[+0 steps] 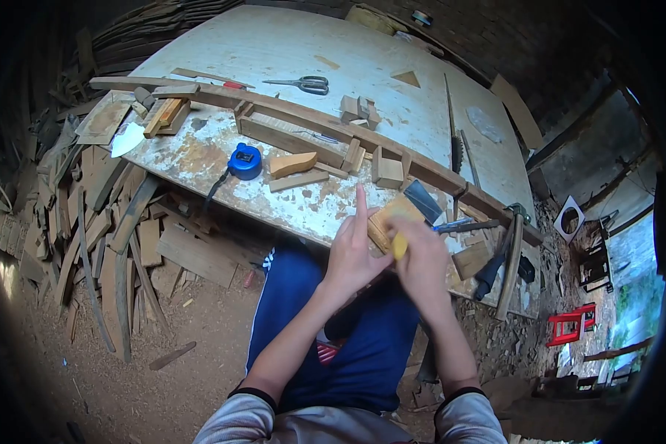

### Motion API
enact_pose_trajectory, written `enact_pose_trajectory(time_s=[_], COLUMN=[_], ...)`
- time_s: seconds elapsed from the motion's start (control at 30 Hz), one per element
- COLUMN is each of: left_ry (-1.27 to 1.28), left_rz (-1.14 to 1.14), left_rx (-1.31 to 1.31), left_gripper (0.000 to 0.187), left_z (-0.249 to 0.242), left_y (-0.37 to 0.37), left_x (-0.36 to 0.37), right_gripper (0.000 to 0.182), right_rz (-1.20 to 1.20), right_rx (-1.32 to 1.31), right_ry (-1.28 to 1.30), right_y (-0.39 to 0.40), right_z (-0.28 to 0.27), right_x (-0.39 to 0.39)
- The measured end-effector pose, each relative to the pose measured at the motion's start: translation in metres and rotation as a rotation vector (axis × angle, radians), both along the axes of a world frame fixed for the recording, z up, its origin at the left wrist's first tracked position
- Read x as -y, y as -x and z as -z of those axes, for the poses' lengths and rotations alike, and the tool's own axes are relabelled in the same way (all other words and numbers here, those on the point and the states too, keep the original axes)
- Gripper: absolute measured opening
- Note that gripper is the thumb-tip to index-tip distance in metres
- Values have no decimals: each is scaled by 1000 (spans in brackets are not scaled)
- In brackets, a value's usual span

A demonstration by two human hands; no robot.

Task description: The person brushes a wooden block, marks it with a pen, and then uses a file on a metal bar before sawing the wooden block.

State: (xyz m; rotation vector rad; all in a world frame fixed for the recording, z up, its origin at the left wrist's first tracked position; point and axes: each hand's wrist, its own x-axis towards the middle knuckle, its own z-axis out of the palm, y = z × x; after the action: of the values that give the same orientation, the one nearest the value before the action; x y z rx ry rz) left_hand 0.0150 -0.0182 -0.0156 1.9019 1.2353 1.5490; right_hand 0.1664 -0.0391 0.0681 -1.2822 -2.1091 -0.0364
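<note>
At the table's near edge, my left hand (pixel 354 255) lies against the left side of a small wooden block (pixel 381 228), its index finger stretched out and its thumb toward the block's lower end. My right hand (pixel 422 255), slightly blurred, is closed on a yellow piece (pixel 400 246) beside the same block. What the yellow piece is cannot be made out. Just beyond the block lies a dark flat piece (pixel 423 201). A blue-handled tool (pixel 451 225) rests to the right of my right hand.
The worktable (pixel 274 200) holds a blue tape measure (pixel 245 161), a curved wood piece (pixel 293 164), scissors (pixel 303 84) and a long wooden bar (pixel 414 158). Scrap wood (pixel 126 244) is piled on the left. A red stool (pixel 566 327) stands at the right.
</note>
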Motion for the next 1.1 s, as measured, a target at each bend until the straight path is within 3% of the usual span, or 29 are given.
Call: enact_pose_trajectory(time_s=[0.03,0.17,0.4,0.43,0.53,0.57,0.73,1.1], left_ry=[8,-35,-31,-13,-93,-73,-104,-93], left_rz=[5,-2,-5,4,2,-5,-38,-26], left_rx=[4,-35,-60,-20,-159,-148,-228,-427], left_gripper=[149,146,141,123,96,68,62,59], left_z=[2,-3,-4,-2,-3,-4,-2,-8], left_y=[0,1,0,-2,-1,-3,-8,-15], left_x=[1,4,5,5,5,6,5,4], right_gripper=[21,24,23,23,29,31,36,40], right_rz=[-127,211,152,134,88,90,117,167], right_rx=[29,-280,-383,-366,-307,-286,-155,-235], right_ry=[-109,335,-18,-84,-196,-204,-257,-224], right_y=[5,-29,-41,-44,-49,-50,-53,-55], right_z=[4,-8,42,50,63,63,65,66], right_x=[8,-7,-2,-2,0,0,8,7])
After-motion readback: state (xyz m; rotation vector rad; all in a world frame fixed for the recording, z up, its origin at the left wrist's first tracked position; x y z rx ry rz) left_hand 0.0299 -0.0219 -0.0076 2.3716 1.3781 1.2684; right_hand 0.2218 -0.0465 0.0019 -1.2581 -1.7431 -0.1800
